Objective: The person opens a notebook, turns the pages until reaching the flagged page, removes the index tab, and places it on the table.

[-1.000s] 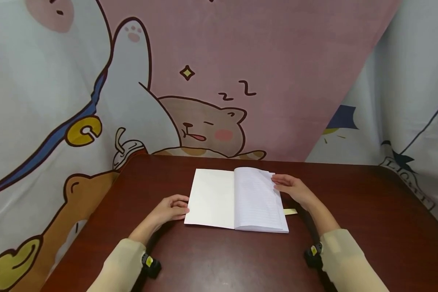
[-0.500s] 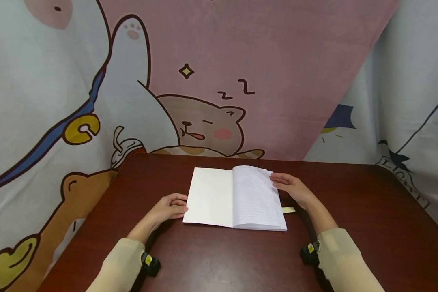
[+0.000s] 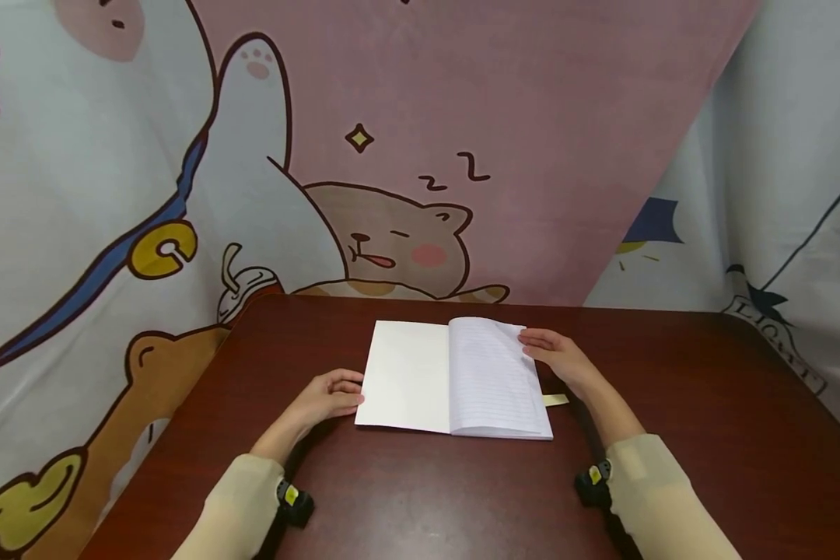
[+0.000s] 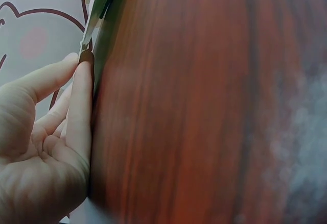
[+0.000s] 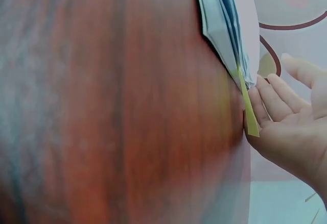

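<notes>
An open notebook [image 3: 407, 377] lies on the table, with a blank white left side and a lined right page [image 3: 497, 381] whose near edge bows up. My left hand [image 3: 327, 397] is at the notebook's left edge; in the left wrist view its thumb [image 4: 56, 75] and forefinger [image 4: 82, 104] pinch the cover's edge. At the upper right edge of the pages is my right hand [image 3: 563, 362]. Its fingers [image 5: 271, 99] reach to the page edges in the right wrist view, with the thumb [image 5: 301, 72] held apart. A yellow strip [image 3: 555, 400] sticks out from the pages' right side.
The notebook rests on a dark reddish-brown wooden table [image 3: 420, 498], toward its back edge. Behind stands a cloth backdrop [image 3: 546, 155] printed with cartoon animals, which also hangs along the left and right sides. Both wrists wear small black cameras [image 3: 296, 504].
</notes>
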### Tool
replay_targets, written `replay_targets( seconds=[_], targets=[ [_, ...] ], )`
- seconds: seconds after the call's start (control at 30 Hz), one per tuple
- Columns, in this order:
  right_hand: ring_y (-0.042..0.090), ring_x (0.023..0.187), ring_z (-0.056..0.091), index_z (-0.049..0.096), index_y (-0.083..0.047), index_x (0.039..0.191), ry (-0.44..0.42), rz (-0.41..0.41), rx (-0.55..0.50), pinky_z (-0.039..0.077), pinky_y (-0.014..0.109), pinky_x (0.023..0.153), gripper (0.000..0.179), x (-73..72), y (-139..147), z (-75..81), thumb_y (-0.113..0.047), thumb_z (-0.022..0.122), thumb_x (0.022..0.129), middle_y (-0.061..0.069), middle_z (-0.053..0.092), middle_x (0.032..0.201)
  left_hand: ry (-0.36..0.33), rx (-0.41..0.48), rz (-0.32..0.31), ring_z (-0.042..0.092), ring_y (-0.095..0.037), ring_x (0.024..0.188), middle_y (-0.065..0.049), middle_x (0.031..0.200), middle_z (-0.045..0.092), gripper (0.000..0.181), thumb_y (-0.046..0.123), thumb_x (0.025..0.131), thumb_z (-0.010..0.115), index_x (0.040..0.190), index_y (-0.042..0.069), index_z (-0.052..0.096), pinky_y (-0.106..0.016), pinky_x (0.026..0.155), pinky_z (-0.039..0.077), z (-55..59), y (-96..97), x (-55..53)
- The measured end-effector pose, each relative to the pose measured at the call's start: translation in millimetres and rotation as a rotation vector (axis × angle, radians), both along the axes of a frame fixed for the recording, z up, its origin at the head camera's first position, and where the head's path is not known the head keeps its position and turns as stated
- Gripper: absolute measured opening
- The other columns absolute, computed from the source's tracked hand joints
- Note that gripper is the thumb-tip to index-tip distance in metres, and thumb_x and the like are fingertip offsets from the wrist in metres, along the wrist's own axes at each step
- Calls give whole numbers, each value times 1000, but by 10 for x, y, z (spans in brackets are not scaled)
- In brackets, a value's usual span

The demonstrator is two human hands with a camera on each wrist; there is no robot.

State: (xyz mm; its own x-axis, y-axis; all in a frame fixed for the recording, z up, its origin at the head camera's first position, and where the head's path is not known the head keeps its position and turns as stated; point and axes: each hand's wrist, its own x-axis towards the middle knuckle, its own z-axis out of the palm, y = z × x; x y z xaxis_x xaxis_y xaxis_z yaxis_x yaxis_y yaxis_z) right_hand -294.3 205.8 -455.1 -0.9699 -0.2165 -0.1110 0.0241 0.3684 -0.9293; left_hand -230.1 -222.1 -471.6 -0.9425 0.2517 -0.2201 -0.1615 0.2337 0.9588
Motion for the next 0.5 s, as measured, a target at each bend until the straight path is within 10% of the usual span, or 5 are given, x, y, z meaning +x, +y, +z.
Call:
replay_targets(
  seconds=[0.5],
  targets=[
    [39, 140, 38, 45, 3, 144, -9, -26, -45, 21, 60, 120, 46, 5, -23, 32, -17, 53, 103, 27, 45, 149, 4, -9, 5, 65, -9, 90, -13, 110, 63, 44, 6, 95, 65, 134, -8, 51, -26, 83, 58, 29, 23, 31]
  ],
)
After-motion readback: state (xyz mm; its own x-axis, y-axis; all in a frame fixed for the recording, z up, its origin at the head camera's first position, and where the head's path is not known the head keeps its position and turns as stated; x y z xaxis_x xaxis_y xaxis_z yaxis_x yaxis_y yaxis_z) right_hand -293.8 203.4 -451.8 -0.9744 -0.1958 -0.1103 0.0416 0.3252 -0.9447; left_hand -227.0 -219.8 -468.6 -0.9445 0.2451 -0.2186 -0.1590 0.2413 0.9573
